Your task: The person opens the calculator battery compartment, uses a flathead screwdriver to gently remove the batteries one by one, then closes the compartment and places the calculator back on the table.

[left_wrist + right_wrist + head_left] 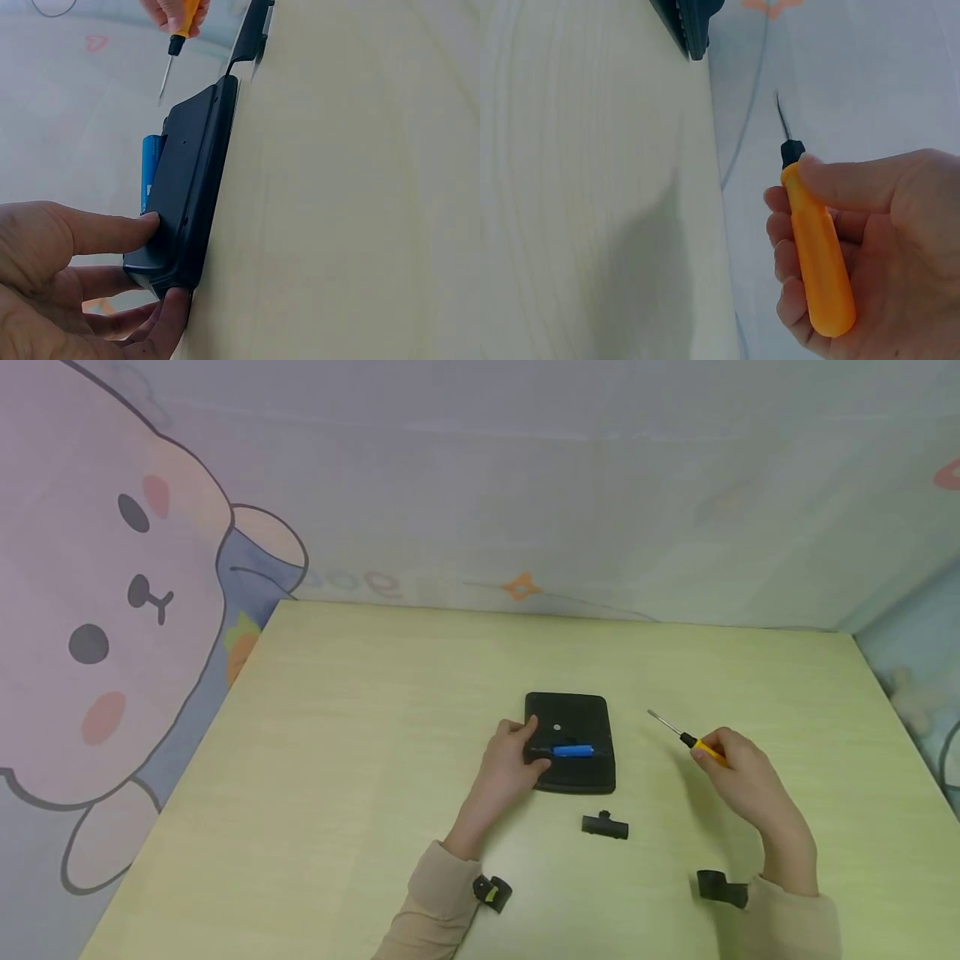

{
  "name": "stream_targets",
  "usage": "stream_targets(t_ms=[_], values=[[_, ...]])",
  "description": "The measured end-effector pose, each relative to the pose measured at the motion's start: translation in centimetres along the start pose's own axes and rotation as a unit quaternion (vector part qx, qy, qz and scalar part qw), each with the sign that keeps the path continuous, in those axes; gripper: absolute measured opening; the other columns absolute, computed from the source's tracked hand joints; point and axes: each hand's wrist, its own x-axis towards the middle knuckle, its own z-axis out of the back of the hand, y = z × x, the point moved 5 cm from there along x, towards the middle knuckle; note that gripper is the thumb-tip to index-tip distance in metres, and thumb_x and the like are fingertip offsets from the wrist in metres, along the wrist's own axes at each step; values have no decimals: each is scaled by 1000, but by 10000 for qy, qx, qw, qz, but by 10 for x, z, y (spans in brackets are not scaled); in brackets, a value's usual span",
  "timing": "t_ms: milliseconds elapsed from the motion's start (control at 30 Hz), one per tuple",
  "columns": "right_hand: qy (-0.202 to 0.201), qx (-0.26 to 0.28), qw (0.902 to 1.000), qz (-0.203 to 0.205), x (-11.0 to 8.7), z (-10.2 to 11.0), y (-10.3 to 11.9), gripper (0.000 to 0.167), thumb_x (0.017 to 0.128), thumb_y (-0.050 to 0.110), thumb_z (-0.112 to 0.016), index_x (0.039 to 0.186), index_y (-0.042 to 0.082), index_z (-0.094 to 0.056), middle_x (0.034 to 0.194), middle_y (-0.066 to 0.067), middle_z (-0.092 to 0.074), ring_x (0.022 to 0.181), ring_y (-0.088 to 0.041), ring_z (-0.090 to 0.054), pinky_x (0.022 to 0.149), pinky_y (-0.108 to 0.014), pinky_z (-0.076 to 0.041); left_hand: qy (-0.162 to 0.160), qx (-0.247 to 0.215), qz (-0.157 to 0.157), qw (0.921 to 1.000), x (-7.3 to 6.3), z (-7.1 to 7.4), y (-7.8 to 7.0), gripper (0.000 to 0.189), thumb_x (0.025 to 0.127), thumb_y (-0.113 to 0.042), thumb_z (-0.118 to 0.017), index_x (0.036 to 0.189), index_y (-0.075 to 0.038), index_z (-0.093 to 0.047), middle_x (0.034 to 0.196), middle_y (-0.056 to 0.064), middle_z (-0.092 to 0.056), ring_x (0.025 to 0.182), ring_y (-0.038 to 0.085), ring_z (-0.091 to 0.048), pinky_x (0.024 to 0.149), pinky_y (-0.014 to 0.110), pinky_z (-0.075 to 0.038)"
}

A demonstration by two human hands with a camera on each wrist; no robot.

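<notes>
A flat black device (573, 714) with rounded corners rests on the table, a blue cylindrical battery (573, 751) showing on its upper face. My left hand (512, 756) grips the device by its left edge. In the left wrist view the thumb (120, 231) presses on the casing while other fingers curl at its end. To the right, my right hand (742, 772) holds a screwdriver (821, 262) by its yellow handle, above the table. The screwdriver's thin metal shaft points up and left, apart from the device. Nearer to me lies a small black T-shaped piece (604, 826).
The pale wooden table (337, 760) meets a printed cloth backdrop (525, 485) at its far edge. Black wrist mounts (492, 892) show beside both beige sleeves.
</notes>
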Motion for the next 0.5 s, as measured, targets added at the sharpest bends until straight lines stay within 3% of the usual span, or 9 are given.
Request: stream_targets(t_ms=[300, 500], values=[[-33, -238, 9995, -226, 0, -1, -12, 28, 97, 20, -54, 107, -7, -57, 100, -23, -63, 89, -33, -57, 71, -38, -43, -27, 36, -20, 10000, 0, 0, 1, 63, 85, -12, -71, 142, -2, -44, 130, 22, -49, 113, 33, -54, 92, 43, -48], [-171, -323, 9983, -457, 0, -1, -19, 27, 93, 16, -58, 104, -8, -59, 99, -26, -63, 85, -33, -57, 68, -32, -40, -39, 83, -30, 10000, 0, -1, 1, 63, 85, -12, -71, 142, -2, -45, 130, 22, -49, 113, 33, -54, 93, 42, -48]])
